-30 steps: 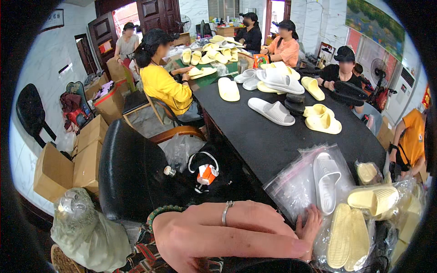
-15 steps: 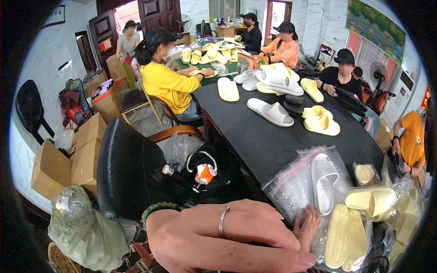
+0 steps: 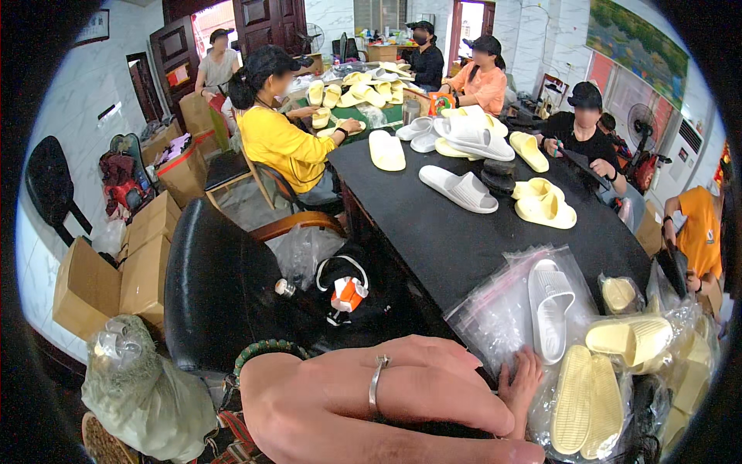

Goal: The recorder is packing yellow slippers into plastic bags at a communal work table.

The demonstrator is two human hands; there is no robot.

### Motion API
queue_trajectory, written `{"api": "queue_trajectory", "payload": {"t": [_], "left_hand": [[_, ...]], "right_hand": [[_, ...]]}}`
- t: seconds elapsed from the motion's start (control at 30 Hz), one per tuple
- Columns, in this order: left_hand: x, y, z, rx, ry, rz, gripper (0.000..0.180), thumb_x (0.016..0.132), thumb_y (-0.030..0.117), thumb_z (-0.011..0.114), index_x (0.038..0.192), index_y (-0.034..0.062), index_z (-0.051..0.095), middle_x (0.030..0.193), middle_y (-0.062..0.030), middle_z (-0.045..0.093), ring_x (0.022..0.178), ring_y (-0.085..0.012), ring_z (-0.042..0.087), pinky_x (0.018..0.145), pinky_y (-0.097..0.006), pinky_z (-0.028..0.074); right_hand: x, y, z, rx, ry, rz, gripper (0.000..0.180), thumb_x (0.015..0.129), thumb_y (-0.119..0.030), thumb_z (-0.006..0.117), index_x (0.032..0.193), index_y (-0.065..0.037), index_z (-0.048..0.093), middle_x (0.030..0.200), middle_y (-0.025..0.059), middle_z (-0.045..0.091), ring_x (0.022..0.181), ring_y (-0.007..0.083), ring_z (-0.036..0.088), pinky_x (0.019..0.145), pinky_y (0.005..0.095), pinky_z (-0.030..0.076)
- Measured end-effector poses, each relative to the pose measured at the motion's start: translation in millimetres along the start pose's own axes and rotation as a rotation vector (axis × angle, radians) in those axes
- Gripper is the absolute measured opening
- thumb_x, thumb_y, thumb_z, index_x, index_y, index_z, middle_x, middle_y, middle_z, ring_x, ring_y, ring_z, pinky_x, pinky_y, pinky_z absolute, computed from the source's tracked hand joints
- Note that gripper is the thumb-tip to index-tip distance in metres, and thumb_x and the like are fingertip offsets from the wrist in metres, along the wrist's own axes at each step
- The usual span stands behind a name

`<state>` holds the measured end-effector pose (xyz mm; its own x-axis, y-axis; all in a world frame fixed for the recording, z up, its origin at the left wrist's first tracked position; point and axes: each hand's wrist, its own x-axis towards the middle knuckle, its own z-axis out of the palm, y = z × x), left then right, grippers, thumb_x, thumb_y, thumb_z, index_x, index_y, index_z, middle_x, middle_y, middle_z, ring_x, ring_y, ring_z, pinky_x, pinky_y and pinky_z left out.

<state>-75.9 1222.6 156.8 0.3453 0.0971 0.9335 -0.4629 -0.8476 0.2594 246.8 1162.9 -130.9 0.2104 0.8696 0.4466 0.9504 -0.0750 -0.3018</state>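
My left hand (image 3: 371,394), with a silver ring and a braided bracelet at the wrist, looms large at the bottom, very near the camera. Its fingers stretch to the right, apart, with nothing visible between them. Beyond its fingertips my right hand (image 3: 523,387) rests, fingers extended, on the edge of clear plastic bags (image 3: 491,313); its wrist is hidden behind the left hand. Just above the right hand a white slide slipper (image 3: 550,332) lies on the bags. To its right is a pair of yellow slippers (image 3: 572,402), soles up, and a yellow slipper (image 3: 630,340) in clear plastic.
The black table (image 3: 417,209) carries more slippers, including a grey one (image 3: 460,189). A black chair (image 3: 216,286), cardboard boxes (image 3: 147,271) and a stuffed pale sack (image 3: 147,394) stand at left. Several people sit around the tables, one in yellow (image 3: 282,151).
My left hand has shifted slightly down, its fingers spreading a little more. My right hand stays put. The person in yellow now lifts a slipper; the one in black at right has raised a hand.
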Motion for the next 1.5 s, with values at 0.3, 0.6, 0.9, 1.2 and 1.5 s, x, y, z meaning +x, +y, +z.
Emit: {"api": "queue_trajectory", "payload": {"t": [0.3, 0.6, 0.9, 1.2, 1.5], "left_hand": [[-2, 6, 4, 0.057, 0.03, -0.048, 0.019, 0.081, 0.009, 0.076, 0.099, 0.0008, 0.078, 0.1, -0.0143, 0.071, 0.088, -0.026, 0.069, 0.083, -0.042, 0.052], [6, -8, -18, 0.096, -0.169, 0.102, 0.021, 0.082, 0.013, 0.076, 0.098, 0.0012, 0.079, 0.103, -0.0172, 0.072, 0.088, -0.0266, 0.07, 0.085, -0.042, 0.052], [7, -4, 0, 0.138, -0.062, 0.09, 0.018, 0.081, 0.017, 0.077, 0.095, 0.0046, 0.08, 0.102, -0.0159, 0.072, 0.087, -0.027, 0.07, 0.085, -0.043, 0.052], [10, -7, -1, 0.136, -0.085, 0.137, 0.017, 0.084, 0.018, 0.076, 0.096, 0.006, 0.081, 0.103, -0.0154, 0.072, 0.088, -0.0269, 0.07, 0.086, -0.043, 0.052], [15, 10, -15, 0.072, -0.181, -0.047, 0.023, 0.087, 0.014, 0.073, 0.101, -0.0032, 0.075, 0.103, -0.0185, 0.072, 0.089, -0.0291, 0.07, 0.086, -0.042, 0.052]], "right_hand": [[0, -3, -1, 0.003, 0.003, 0.004, 0.04, 0.086, -0.016, 0.069, 0.122, -0.004, 0.056, 0.139, 0.0176, 0.054, 0.129, 0.0413, 0.046, 0.109, 0.0539, 0.032], [0, -3, -3, 0.002, 0.012, 0.003, 0.039, 0.085, -0.013, 0.069, 0.121, -0.006, 0.057, 0.137, 0.0168, 0.055, 0.128, 0.0404, 0.047, 0.108, 0.0526, 0.033], [3, -6, -5, 0.016, 0.01, -0.006, 0.04, 0.085, -0.012, 0.07, 0.122, -0.006, 0.056, 0.136, 0.017, 0.055, 0.128, 0.0393, 0.047, 0.108, 0.0524, 0.033], [2, -2, -3, 0.011, -0.021, -0.003, 0.042, 0.086, -0.015, 0.07, 0.123, -0.003, 0.056, 0.138, 0.018, 0.053, 0.129, 0.0401, 0.046, 0.11, 0.0525, 0.032], [0, 0, -1, 0.014, 0.006, -0.014, 0.043, 0.084, -0.015, 0.071, 0.123, -0.005, 0.056, 0.136, 0.0169, 0.055, 0.128, 0.0396, 0.047, 0.108, 0.0527, 0.033]]}}
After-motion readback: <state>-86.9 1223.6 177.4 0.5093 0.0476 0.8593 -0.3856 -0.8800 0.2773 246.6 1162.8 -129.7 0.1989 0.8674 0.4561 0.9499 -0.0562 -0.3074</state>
